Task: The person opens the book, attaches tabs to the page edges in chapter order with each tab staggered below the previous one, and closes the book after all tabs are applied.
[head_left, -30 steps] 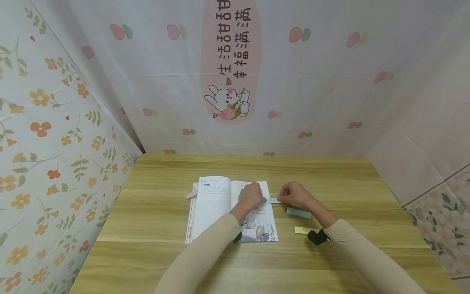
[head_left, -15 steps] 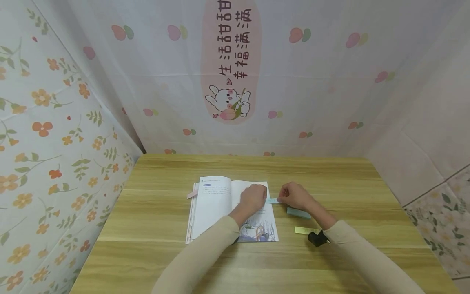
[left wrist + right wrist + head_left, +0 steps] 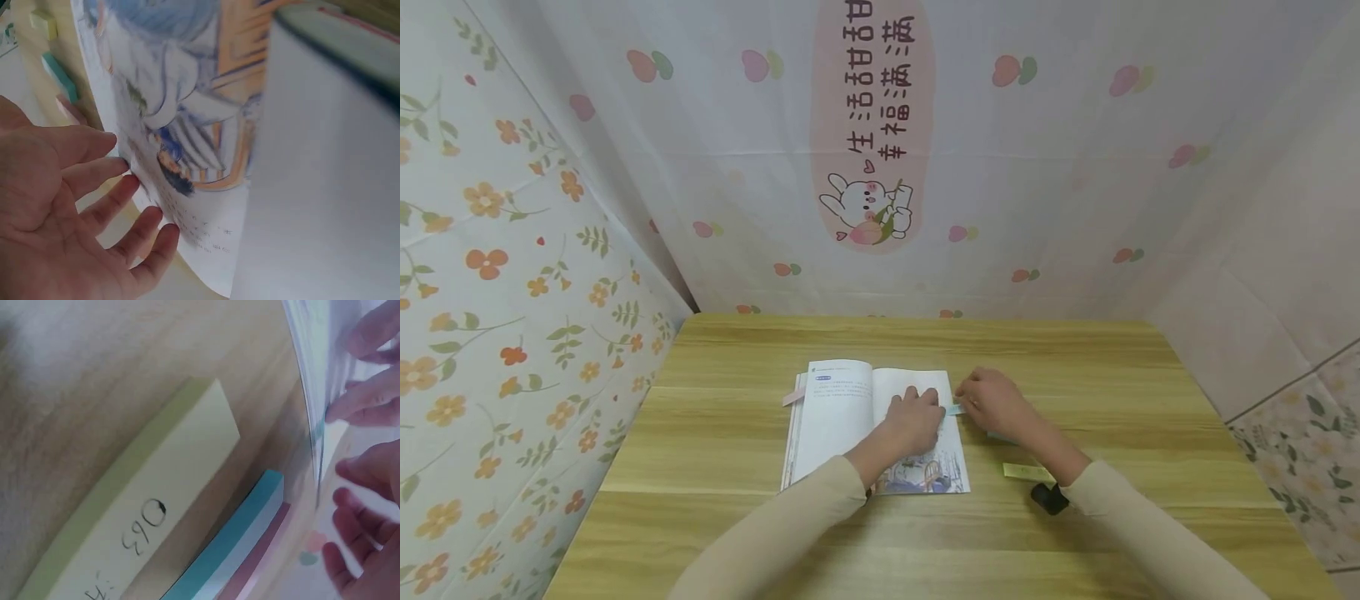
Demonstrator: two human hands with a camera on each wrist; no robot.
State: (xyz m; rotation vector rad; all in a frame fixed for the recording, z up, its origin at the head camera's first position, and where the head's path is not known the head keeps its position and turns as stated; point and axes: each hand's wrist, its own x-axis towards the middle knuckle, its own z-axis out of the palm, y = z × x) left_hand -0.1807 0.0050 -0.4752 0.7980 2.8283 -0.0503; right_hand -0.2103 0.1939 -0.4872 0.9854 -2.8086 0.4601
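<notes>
An open book [image 3: 838, 433] lies on the table, text on its left page and a coloured picture low on its right page. My left hand [image 3: 916, 419] rests on the right page with fingers spread; the left wrist view shows its fingers [image 3: 150, 225] apart, holding nothing. A light blue sticky tab [image 3: 955, 409] juts from the right page's edge beside the left thumb. My right hand [image 3: 997, 403] is just right of that tab, fingertips close to it. In the right wrist view its fingers [image 3: 353, 528] are loosely bent and grip nothing.
A yellow sticky-note pad [image 3: 1025, 472] with handwriting lies near the right wrist. A teal pad [image 3: 231, 540] and a pink pad [image 3: 259, 550] lie beyond it, largely hidden by the right hand in the head view. A pink tab [image 3: 792, 397] sticks out at the book's left edge.
My left hand has spread its fingers and moved slightly down the page. My right hand has let go of the blue tab's end and shifted left, covering more of the teal pad.
</notes>
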